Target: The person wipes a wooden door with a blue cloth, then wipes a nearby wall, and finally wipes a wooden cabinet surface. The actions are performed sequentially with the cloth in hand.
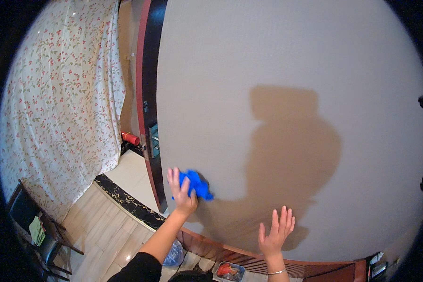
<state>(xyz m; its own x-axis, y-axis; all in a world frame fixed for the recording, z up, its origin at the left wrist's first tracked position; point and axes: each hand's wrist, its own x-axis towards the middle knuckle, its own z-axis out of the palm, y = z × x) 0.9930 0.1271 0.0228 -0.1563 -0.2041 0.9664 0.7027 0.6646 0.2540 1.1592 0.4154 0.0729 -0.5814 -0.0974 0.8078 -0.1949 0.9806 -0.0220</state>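
My left hand [183, 194] lies against a crumpled bright blue cloth [197, 185], pressing it to the left edge of a large plain grey wall surface [211, 88]. The cloth spreads out past the fingers on the right side. Lower and to the right, my right hand [276, 231] is raised with its fingers extended, palm towards the wall, and it holds nothing. Whether its fingertips touch the surface I cannot tell. A bracelet [276, 272] circles that wrist. My shadow [292, 151] falls broadly across the grey surface.
A dark, red-edged door frame [149, 88] borders the wall at left. Beyond it hang a floral curtain [63, 88] and a red roll [130, 138]. A black chair [53, 232] holds a green cloth [37, 231]. Below are brown slatted wood [239, 255], a blue bag [174, 253] and a plastic tub [238, 273].
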